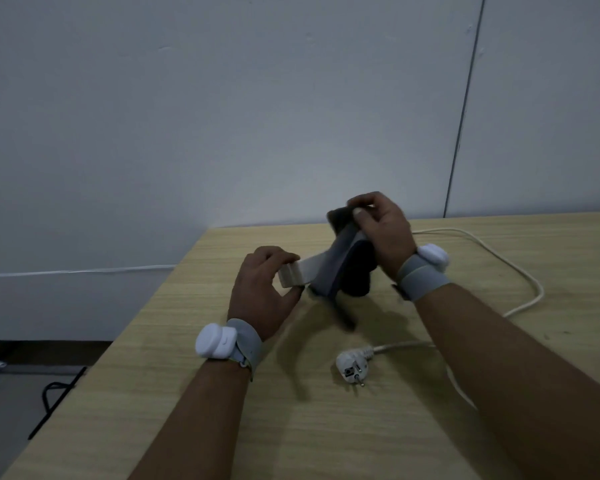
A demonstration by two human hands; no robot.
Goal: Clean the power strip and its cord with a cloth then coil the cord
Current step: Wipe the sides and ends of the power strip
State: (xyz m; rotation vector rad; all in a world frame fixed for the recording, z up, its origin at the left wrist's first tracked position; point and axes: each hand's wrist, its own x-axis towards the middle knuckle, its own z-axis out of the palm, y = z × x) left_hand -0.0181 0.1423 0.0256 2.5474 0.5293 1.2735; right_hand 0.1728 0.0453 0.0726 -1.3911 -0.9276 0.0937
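The left hand (260, 289) grips one end of the strip (305, 271), lifted just above the table (187, 341). The right hand (381, 230) pinches a dark cloth (357, 268) wrapped over the strip's other end. The cord (520, 271) loops across the table on the right, its plug (352, 367) lying near the forearms.

Pale grey wall (222, 98) fills upper half; dark vertical seam (465, 105) at right. Light wood-grain table (326, 427) butts against wall. White strip (77, 271) runs along wall at left. Dark floor (18, 403) lower left, black cable (54, 393) beside table edge. Dim, even light.
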